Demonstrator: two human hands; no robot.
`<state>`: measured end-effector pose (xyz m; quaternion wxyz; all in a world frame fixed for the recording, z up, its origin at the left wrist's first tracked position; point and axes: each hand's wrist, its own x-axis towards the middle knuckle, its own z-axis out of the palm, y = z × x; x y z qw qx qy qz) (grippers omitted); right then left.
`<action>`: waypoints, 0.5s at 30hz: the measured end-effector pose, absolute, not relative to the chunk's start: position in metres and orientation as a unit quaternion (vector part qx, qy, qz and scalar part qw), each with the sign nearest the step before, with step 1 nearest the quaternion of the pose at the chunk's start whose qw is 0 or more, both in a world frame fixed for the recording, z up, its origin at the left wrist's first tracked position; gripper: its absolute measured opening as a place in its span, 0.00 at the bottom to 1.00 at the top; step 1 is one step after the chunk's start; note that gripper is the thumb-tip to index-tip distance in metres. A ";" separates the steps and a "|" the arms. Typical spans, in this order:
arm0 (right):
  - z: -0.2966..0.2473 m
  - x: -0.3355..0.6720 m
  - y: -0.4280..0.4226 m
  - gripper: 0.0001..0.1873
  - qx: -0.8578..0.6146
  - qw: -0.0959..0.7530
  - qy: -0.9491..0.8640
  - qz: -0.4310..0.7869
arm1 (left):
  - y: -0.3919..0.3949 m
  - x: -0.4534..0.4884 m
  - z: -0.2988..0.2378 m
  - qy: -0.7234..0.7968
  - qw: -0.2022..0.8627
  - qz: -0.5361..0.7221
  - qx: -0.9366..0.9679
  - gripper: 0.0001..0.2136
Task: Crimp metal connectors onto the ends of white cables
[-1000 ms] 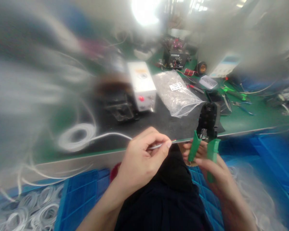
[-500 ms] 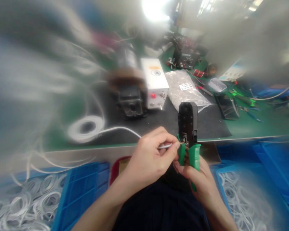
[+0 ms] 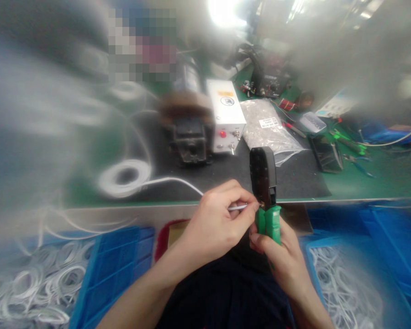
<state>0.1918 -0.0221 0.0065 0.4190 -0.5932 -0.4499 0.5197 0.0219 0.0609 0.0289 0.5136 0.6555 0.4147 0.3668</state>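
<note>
My left hand (image 3: 222, 217) pinches a white cable (image 3: 181, 183) close to its end, which points at the jaws of a crimping tool. Leftward the cable runs back to a coil (image 3: 125, 178) lying on the bench. My right hand (image 3: 281, 249) is wrapped round the green handles of the crimping tool (image 3: 263, 176), its black head standing upright at the bench edge. The handles are close together. A small brass-coloured bit shows where the cable end meets the tool; its exact shape is too small to tell.
Behind my hands stand a dark machine (image 3: 190, 132) and a white control box (image 3: 228, 116) with a red light. A bag of small parts (image 3: 270, 128) lies beside them. Blue crates (image 3: 113, 269) flank me, with coiled cables (image 3: 60, 283) in the left one. Pliers (image 3: 359, 162) lie at right.
The crimping tool's handles have come closer together in my right hand, and its head has turned slightly. My left hand has shifted a little right with the cable. The view has moved slightly.
</note>
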 end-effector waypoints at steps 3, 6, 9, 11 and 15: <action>0.005 0.192 -0.023 0.02 -0.591 0.423 -0.451 0.518 | 0.061 0.021 0.030 0.413 0.517 0.363 0.656 0.08; 0.006 0.191 -0.022 0.02 -0.590 0.421 -0.451 0.521 | 0.062 0.019 0.029 0.410 0.530 0.362 0.648 0.08; 0.007 0.191 -0.020 0.02 -0.592 0.418 -0.455 0.517 | 0.062 0.019 0.029 0.409 0.533 0.361 0.646 0.08; 0.008 0.191 -0.020 0.02 -0.596 0.415 -0.456 0.514 | 0.063 0.019 0.030 0.410 0.534 0.360 0.646 0.08; 0.008 0.191 -0.020 0.02 -0.596 0.415 -0.459 0.511 | 0.062 0.020 0.030 0.410 0.539 0.360 0.642 0.08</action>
